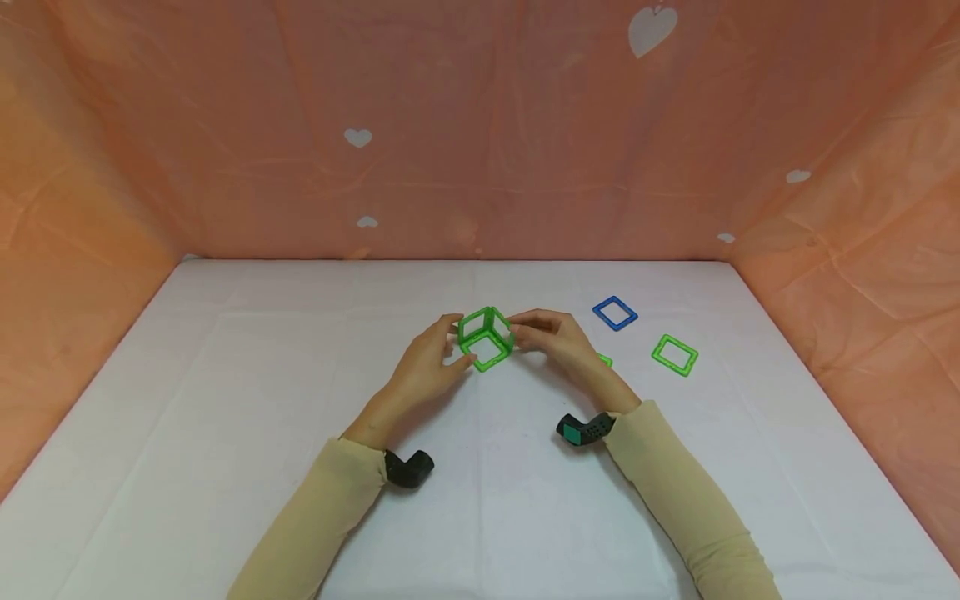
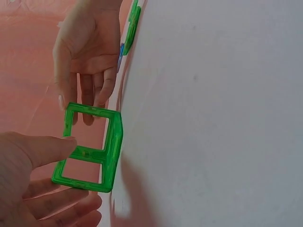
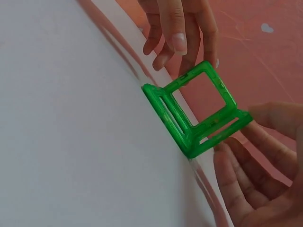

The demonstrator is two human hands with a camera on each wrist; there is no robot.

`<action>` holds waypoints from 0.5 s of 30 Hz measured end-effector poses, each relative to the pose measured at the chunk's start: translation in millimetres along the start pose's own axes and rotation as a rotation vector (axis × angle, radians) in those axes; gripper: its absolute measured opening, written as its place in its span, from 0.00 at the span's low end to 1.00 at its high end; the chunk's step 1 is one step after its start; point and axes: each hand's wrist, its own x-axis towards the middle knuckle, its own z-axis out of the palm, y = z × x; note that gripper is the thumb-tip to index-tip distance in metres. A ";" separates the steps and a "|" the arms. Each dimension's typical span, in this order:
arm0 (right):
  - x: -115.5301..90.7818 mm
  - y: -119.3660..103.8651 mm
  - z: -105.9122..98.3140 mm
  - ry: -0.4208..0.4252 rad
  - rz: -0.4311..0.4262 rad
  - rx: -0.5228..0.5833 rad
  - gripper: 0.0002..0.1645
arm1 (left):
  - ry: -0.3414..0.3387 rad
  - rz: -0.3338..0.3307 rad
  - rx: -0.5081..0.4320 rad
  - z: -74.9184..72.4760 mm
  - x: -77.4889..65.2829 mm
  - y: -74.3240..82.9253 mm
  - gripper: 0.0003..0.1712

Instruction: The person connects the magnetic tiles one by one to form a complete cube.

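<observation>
One green corner piece (image 1: 489,328), formed of three joined square frames, is held up over the white table (image 1: 480,500), between the left hand (image 1: 429,362) and the right hand (image 1: 558,340). Its left side is pinched by the left hand, thumb on the near side and fingers beyond; its right edge is gripped between the right thumb and fingers. To the right, three loose frames are seen: one blue frame (image 1: 604,320), one green frame (image 1: 669,366), and a second green frame (image 1: 604,360) partly hidden by the right wrist (image 1: 609,387).
</observation>
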 end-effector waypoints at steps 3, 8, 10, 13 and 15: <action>1.5 -0.3 -0.5 0.042 0.011 -0.025 0.21 | 0.004 0.006 0.016 -0.4 -1.0 1.2 0.35; 3.5 -1.9 0.4 0.096 0.031 -0.060 0.20 | 0.004 0.006 0.023 0.4 -1.6 2.2 0.34; 3.9 -2.6 1.3 0.107 0.034 -0.064 0.20 | 0.004 0.005 0.026 0.7 -1.7 1.9 0.34; 4.6 -2.5 2.1 0.113 0.029 -0.056 0.19 | 0.004 0.003 0.030 0.6 -2.1 2.4 0.35; 5.3 -1.9 2.3 0.113 0.024 -0.044 0.19 | 0.002 0.001 0.031 0.4 -2.4 3.0 0.35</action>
